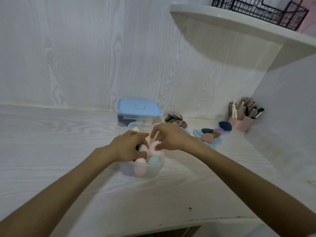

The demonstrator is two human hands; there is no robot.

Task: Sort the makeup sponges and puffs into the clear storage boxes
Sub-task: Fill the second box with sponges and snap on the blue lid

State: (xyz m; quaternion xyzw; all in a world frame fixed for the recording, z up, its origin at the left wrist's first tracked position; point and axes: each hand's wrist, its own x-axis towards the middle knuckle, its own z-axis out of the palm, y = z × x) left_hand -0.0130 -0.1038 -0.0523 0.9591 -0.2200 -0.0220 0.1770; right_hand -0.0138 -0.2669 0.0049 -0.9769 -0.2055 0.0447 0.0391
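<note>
Fingers (145, 135) of left hand (130, 146) and right hand (168, 137) curled, pinching pink sponges (150, 144) over crammed open clear box (145, 171); risk: overfilled, spilling, lid jamming.

A home vanity or dressing corner. A pale wood-grain desk (51, 142) sits against a matching wall panel (68, 57). At the back right, a pink holder (242, 121) is packed with makeup brushes (253, 110), with loose makeup puffs (207, 135) scattered beside it. A clear storage box with a blue lid (138, 109) stands by the wall. A rounded white shelf (239, 26) above carries a black wire basket (256, 11).
</note>
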